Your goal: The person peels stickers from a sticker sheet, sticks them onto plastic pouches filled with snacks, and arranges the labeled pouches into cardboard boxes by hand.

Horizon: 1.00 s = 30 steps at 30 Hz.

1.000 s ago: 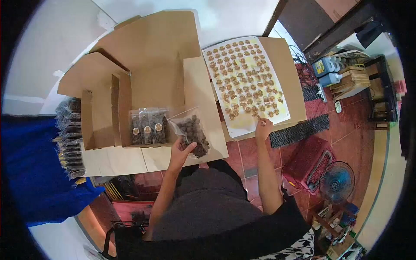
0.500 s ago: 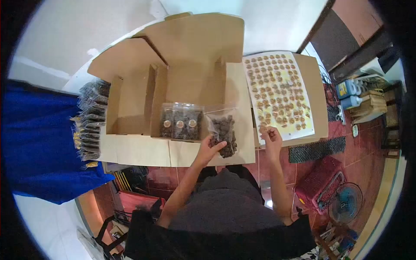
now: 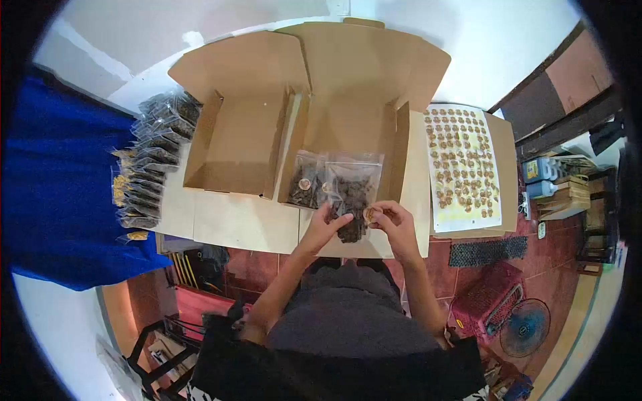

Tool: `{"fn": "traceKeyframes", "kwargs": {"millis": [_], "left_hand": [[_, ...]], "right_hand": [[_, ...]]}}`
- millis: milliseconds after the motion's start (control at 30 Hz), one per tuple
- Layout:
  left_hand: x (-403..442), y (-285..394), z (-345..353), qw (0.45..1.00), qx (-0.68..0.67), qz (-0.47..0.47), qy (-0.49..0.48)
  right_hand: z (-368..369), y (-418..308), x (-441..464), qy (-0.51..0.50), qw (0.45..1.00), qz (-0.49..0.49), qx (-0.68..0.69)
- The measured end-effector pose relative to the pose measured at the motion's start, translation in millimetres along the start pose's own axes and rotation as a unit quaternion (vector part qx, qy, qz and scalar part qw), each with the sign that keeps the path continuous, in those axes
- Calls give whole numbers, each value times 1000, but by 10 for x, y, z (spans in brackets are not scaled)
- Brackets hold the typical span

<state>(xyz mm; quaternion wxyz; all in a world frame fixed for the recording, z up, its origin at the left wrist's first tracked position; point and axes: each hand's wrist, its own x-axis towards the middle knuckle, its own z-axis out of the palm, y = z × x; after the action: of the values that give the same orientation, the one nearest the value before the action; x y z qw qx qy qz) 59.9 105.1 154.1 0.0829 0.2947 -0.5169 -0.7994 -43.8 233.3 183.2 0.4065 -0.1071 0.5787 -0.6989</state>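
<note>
At the near edge of the pale table, just in front of the right-hand cardboard box, a clear bag of dark lumps was in hand. Its long axis ran away from the person, nearly straight, the wide top edge pointing toward the box and the filled bottom end toward the body. Left hand clamped on the bag's lower left side, thumb across the front; the fingers behind it were partly hidden. Right hand pinched between thumb and fingers a round sticker, held at the bag's lower right edge; whether sticker and plastic touched could not be told. Behind and left of the bag, packed bags stood at the front of the box, partly covered, round labels facing the person. Left-hand box lay open alongside. Farther left, a row of filled bags leaned together beside a blue cloth. To the right, well apart from both hands, a sticker sheet rested on flat cardboard, its long axis also running away from the person.
</note>
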Motion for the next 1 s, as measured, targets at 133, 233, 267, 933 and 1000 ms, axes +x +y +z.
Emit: {"fn": "traceKeyframes", "kwargs": {"millis": [133,233,267,933,1000], "left_hand": [[39,24,-361,1000,3,23,-19],[57,87,-552,999,-5,25,-36],[80,90,-608,999,-7,25,-38],[308,63,-903,997,-50,17,-55],[316,88,-892,998,-48,13,-49]], "right_hand": [[335,84,110,11,997,-47,-67],[543,109,190,42,997,-61,17],[565,152,241,43,997,-61,15],[955,278,469,84,992,-93,-7],[882,312,506,59,995,-73,-37]]}}
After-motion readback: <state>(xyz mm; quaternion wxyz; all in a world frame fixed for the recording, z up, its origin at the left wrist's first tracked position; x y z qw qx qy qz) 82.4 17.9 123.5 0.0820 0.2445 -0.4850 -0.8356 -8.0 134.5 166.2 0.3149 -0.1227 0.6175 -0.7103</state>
